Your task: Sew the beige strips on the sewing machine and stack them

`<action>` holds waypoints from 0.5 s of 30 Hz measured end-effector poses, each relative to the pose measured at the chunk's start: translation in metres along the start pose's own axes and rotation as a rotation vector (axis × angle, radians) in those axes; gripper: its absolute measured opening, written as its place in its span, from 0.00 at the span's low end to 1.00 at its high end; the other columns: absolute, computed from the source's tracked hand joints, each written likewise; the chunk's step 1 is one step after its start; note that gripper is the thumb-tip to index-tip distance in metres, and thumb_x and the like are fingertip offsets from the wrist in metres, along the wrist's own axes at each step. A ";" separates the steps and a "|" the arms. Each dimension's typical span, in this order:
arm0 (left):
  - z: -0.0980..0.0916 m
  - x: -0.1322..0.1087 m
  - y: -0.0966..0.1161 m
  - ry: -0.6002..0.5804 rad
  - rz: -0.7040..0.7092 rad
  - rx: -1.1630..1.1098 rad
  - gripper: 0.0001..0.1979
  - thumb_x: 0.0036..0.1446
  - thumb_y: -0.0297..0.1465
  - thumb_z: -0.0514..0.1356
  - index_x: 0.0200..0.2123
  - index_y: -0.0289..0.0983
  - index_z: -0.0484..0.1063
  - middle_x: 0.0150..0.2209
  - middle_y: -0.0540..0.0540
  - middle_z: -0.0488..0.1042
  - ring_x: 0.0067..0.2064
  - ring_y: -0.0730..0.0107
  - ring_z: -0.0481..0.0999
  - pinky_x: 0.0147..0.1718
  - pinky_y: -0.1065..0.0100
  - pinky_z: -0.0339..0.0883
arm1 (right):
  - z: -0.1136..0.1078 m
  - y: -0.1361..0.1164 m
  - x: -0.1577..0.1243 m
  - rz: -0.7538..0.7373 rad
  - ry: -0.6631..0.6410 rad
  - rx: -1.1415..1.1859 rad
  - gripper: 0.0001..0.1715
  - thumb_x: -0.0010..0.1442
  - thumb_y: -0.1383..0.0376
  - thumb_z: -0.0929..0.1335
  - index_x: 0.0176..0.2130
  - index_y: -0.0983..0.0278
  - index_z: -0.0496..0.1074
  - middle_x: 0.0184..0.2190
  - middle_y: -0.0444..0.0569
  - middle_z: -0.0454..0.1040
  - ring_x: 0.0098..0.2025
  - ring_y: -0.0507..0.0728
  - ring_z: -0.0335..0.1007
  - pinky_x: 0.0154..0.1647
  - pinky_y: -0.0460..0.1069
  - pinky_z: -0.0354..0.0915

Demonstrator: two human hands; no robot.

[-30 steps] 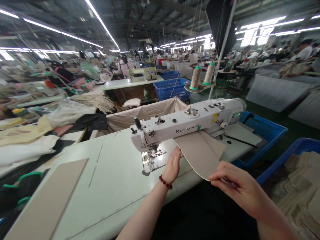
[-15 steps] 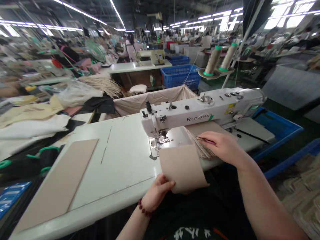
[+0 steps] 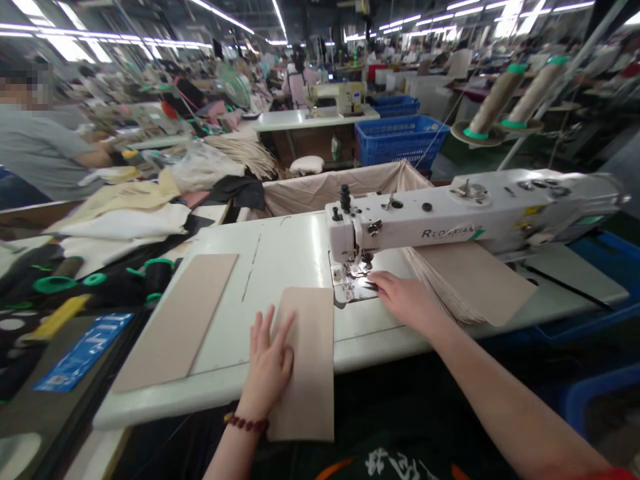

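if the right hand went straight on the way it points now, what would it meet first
Most likely the presser foot of the sewing machine, just beyond the right hand, though depth is unclear.

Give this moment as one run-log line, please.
left hand: fingers spread on beige panel | right hand: holds slim tool near sewing machine | second panel: flat on table

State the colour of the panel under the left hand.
The panel is plain beige, clearest in the head view.
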State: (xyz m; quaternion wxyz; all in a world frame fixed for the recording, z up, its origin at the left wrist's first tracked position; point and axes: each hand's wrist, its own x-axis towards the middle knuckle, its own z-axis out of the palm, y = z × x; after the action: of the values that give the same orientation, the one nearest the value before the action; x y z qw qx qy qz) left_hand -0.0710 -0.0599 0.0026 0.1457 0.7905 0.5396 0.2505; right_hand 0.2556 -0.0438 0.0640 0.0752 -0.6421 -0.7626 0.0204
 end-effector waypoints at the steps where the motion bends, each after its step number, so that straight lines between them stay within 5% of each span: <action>1: 0.003 0.001 -0.001 -0.079 0.103 0.070 0.29 0.61 0.24 0.50 0.64 0.49 0.55 0.68 0.48 0.47 0.68 0.51 0.44 0.63 0.42 0.43 | 0.012 -0.012 0.008 -0.040 -0.007 0.019 0.26 0.64 0.64 0.59 0.61 0.55 0.60 0.61 0.44 0.62 0.45 0.58 0.73 0.37 0.51 0.69; 5: 0.001 0.004 0.000 -0.319 0.257 0.183 0.29 0.65 0.28 0.48 0.67 0.49 0.47 0.67 0.50 0.52 0.67 0.59 0.51 0.64 0.49 0.47 | 0.054 -0.039 0.037 -0.124 -0.038 0.053 0.33 0.63 0.67 0.59 0.65 0.54 0.50 0.65 0.42 0.54 0.50 0.56 0.70 0.38 0.50 0.70; 10: -0.008 0.010 0.005 -0.306 0.215 0.264 0.29 0.63 0.40 0.53 0.66 0.52 0.49 0.62 0.46 0.58 0.61 0.53 0.58 0.58 0.48 0.55 | 0.075 -0.023 0.034 -0.115 -0.033 0.063 0.31 0.62 0.66 0.60 0.63 0.52 0.55 0.64 0.40 0.57 0.47 0.56 0.72 0.38 0.51 0.70; 15: 0.010 0.036 0.012 -0.278 0.246 0.248 0.36 0.56 0.48 0.58 0.65 0.45 0.53 0.57 0.40 0.62 0.59 0.48 0.59 0.59 0.46 0.51 | 0.080 -0.010 0.019 -0.093 0.018 0.122 0.30 0.62 0.66 0.60 0.63 0.54 0.57 0.63 0.41 0.59 0.52 0.57 0.69 0.44 0.51 0.69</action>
State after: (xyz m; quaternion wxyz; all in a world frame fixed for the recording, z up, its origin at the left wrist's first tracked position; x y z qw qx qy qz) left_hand -0.0455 -0.0303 0.0091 0.0888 0.8892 0.4404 0.0869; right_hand 0.2312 -0.0220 -0.0117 0.1219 -0.6005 -0.7882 0.0575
